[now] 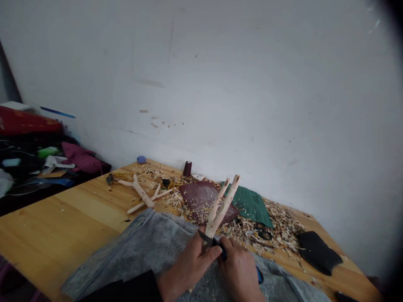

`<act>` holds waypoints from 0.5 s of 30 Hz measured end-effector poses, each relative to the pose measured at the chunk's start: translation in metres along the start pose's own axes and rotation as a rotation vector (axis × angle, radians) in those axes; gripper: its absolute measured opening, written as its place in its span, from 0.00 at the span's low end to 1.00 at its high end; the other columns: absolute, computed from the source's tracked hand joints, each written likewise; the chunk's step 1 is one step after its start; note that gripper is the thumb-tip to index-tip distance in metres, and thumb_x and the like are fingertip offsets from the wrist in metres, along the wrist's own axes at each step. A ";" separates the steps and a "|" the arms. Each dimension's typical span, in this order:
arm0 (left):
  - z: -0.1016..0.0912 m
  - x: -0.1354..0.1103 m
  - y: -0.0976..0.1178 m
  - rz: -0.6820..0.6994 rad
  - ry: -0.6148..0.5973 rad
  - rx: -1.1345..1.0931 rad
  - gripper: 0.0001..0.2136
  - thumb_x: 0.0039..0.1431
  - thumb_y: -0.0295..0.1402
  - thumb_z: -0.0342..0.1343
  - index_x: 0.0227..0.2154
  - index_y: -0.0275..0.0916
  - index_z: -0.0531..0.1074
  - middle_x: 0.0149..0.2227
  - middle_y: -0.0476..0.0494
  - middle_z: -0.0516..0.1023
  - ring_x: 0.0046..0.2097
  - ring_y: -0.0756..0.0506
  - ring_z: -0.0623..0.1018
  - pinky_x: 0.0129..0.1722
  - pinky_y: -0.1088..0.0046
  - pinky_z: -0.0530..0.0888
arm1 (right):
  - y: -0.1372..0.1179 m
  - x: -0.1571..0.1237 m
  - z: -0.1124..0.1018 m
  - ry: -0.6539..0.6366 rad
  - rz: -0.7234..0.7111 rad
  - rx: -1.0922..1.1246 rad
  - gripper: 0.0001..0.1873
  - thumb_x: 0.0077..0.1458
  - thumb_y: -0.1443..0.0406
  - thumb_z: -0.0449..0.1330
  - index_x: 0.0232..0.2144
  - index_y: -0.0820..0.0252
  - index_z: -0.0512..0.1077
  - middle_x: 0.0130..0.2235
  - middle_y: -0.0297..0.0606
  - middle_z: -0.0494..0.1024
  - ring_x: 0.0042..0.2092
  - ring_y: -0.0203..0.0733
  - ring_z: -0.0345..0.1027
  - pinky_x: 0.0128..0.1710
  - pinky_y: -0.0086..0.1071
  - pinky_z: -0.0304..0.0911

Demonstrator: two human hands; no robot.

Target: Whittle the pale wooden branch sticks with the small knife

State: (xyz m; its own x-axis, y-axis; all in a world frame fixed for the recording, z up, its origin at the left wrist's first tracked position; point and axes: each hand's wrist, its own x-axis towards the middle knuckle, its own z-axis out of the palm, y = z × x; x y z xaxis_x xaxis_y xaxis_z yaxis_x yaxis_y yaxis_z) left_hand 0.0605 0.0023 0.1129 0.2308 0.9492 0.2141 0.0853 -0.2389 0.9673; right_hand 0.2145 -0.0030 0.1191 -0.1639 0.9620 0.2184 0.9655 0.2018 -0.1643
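My left hand (pixel 192 261) is closed round the lower end of a peeled forked stick (pixel 222 207), whose two prongs point up and away from me. In my right hand (pixel 238 268) is a knife (pixel 223 249) with a dark blade and a black and blue handle. The blade lies across the stick near its base, and my left thumb rests by the back of the knife. Below both hands a grey cloth (pixel 157 243) covers the table's near edge.
Wood shavings (pixel 283 218) litter the wooden table (pixel 69 214). More peeled forked sticks (pixel 143 195) lie left. Maroon (pixel 198 195) and green sheets (pixel 252 203), scissors (pixel 263 233), a thread spool (pixel 187 168) and a black piece (pixel 318 251) surround the hands. A white wall (pixel 236 84) stands behind.
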 end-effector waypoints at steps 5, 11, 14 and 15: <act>-0.001 0.000 -0.003 0.062 0.014 0.035 0.20 0.60 0.38 0.57 0.55 0.42 0.70 0.53 0.42 0.77 0.55 0.40 0.74 0.59 0.61 0.68 | 0.001 -0.001 0.002 0.007 -0.002 0.003 0.12 0.57 0.75 0.55 0.37 0.56 0.74 0.38 0.36 0.81 0.39 0.42 0.76 0.36 0.29 0.58; 0.000 0.000 -0.003 0.045 0.029 0.034 0.20 0.60 0.40 0.58 0.54 0.41 0.71 0.52 0.42 0.78 0.54 0.39 0.75 0.56 0.63 0.70 | 0.002 0.000 0.002 0.026 -0.011 0.003 0.12 0.57 0.74 0.56 0.37 0.55 0.74 0.38 0.36 0.81 0.40 0.42 0.75 0.36 0.29 0.58; 0.000 0.000 -0.004 0.047 0.021 0.038 0.19 0.60 0.39 0.58 0.53 0.40 0.71 0.50 0.42 0.79 0.51 0.40 0.76 0.55 0.61 0.71 | 0.001 0.000 0.002 0.004 0.000 0.000 0.12 0.57 0.74 0.55 0.37 0.55 0.74 0.38 0.36 0.81 0.40 0.43 0.75 0.37 0.30 0.59; 0.000 0.001 -0.005 0.050 0.015 0.037 0.19 0.60 0.39 0.58 0.53 0.39 0.71 0.50 0.41 0.79 0.50 0.40 0.76 0.54 0.61 0.71 | 0.001 0.000 0.001 0.001 0.000 0.002 0.12 0.57 0.74 0.55 0.37 0.55 0.74 0.38 0.36 0.81 0.41 0.43 0.75 0.37 0.30 0.59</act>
State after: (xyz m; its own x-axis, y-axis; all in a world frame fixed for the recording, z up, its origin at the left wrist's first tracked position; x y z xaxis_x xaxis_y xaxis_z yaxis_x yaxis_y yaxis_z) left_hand 0.0601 0.0041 0.1086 0.2207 0.9390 0.2639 0.1098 -0.2928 0.9498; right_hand 0.2150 -0.0029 0.1175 -0.1635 0.9619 0.2189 0.9652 0.2019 -0.1661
